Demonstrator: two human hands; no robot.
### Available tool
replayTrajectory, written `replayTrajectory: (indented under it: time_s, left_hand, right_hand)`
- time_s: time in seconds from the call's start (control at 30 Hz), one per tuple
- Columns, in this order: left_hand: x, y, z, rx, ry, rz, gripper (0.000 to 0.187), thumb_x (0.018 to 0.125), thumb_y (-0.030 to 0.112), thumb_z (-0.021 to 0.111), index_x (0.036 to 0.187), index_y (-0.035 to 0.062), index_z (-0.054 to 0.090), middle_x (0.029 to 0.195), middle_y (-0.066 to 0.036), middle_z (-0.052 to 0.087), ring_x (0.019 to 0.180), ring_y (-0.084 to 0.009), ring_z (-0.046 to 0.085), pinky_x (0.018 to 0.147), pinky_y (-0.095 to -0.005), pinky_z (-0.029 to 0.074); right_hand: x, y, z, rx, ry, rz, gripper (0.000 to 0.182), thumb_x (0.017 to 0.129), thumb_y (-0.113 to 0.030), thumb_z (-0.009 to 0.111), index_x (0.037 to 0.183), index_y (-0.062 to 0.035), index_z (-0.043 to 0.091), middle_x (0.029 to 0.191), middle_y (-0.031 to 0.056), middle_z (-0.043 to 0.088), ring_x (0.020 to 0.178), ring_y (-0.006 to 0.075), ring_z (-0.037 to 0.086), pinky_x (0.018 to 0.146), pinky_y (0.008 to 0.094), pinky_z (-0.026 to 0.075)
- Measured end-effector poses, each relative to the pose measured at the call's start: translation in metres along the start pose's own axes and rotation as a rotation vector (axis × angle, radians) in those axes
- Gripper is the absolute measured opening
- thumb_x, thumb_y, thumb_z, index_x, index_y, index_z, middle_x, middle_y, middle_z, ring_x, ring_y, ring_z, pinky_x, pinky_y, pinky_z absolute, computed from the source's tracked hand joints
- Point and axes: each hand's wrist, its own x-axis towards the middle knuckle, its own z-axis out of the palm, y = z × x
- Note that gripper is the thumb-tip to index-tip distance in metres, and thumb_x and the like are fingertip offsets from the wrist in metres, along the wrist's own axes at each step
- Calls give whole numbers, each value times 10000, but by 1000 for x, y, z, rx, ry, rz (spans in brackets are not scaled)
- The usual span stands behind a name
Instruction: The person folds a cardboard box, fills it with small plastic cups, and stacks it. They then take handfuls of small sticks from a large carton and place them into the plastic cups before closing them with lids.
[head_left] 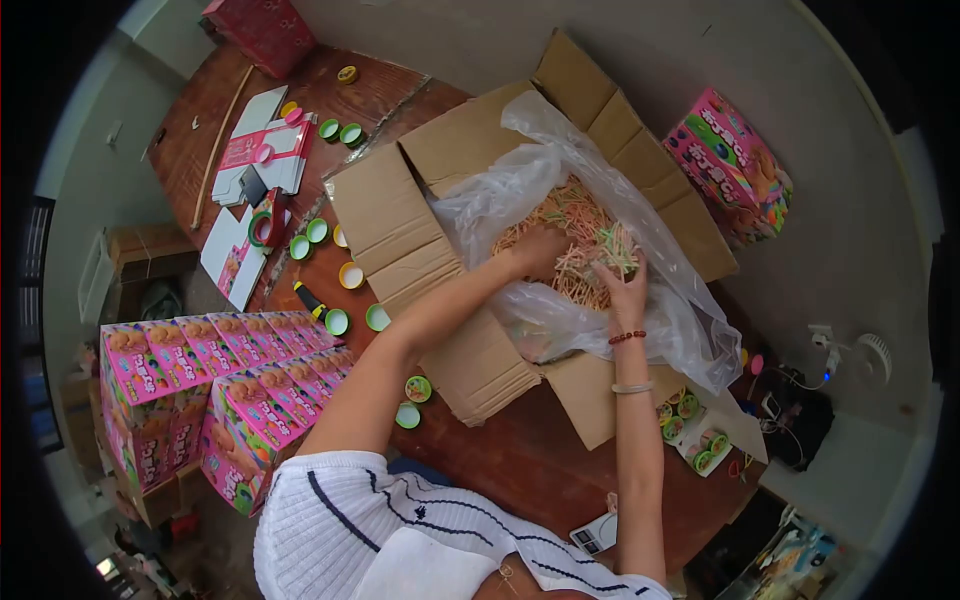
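Note:
Inside an open cardboard box (395,220) lined with a clear plastic bag (500,190) lies a heap of thin pink, orange and pale green sticks (580,285). My left hand (540,250) reaches over the box's near flap into the heap; its fingers are curled among the sticks and partly hidden. Beside it, at the right of the heap, my right hand (625,285) is closed around a small round tub (630,262) with pale sticks standing in it. The hand covers much of this tub. A red beaded bracelet and a bangle circle that wrist.
Printed pink boxes (240,370) are stacked at lower left; another pink box (730,160) stands behind the carton. Green and yellow round lids (351,275) lie left of the carton, near a yellow-black cutter (309,298). Filled tubs (710,450) lie at right.

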Motion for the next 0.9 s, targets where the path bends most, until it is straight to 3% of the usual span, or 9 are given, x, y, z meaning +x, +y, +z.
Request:
replayTrajectory:
  time_s: [0.13,0.2,0.3,0.4,0.53,0.6,0.7,0.83,0.9]
  left_hand:
    - [-18,-12,-2,-375,261,-272,556,691,222,796,1182,8,646,1130,-239,683,1053,-420,640,938,-460,514]
    - [-20,11,-25,-792,467,-398,511,784,245,812,1212,19,648,1202,-148,691,1115,-284,640,972,-386,495]
    - [-30,35,-53,-1219,437,-526,388,845,105,769,1213,46,659,1165,-58,704,1075,-168,635,913,-350,518]
    - [-30,63,-88,-1324,483,-475,483,847,126,808,1285,56,618,1034,-17,706,914,-112,653,737,-276,529]
    - [-18,79,-68,-1163,729,-218,320,849,111,798,1126,12,672,916,-43,717,698,-111,631,578,-280,518]
    - [-20,71,-60,-1100,470,-146,351,830,137,802,1124,7,659,957,-58,712,792,-130,648,677,-305,535]
    - [-19,84,-56,-867,756,84,446,836,220,800,1187,22,608,1051,-81,673,938,-184,641,810,-355,525]
    - [-12,89,-60,-846,736,-127,388,835,266,784,1085,64,567,976,-98,674,870,-231,676,784,-362,538]
    - [6,69,-17,-840,723,-130,376,802,287,793,1010,62,576,930,-103,653,842,-253,661,763,-384,536]
  right_hand:
    - [25,15,-8,-216,-53,-105,689,765,23,826,1356,-20,475,1226,105,626,1007,191,652,813,308,550]
    - [16,0,3,-140,-85,-13,676,747,31,831,1331,-29,497,1211,90,631,993,181,654,789,307,556]
    - [5,19,20,-468,39,-404,609,690,-10,857,1211,-54,545,1102,56,647,1001,176,645,896,310,515]
    - [-11,10,41,-307,23,-337,579,679,-36,871,1156,-64,545,1053,39,646,957,162,645,874,302,519]
    - [-21,11,49,-234,-17,-416,579,697,-8,857,1177,-66,537,1121,50,638,1001,171,645,876,305,526]
    - [-22,11,58,166,-68,-207,592,717,19,838,1216,-65,531,1202,74,628,1046,183,648,877,312,536]
    - [-26,9,56,-144,-74,-289,538,775,6,799,1247,-60,548,1235,112,645,1076,191,656,895,320,540]
    - [5,48,44,-409,-19,-532,565,704,-113,864,1194,-45,593,1182,139,682,1048,261,681,893,359,531]
    - [8,49,35,-515,-73,-215,595,702,-145,860,1223,-34,595,1195,166,684,1097,307,671,932,394,520]
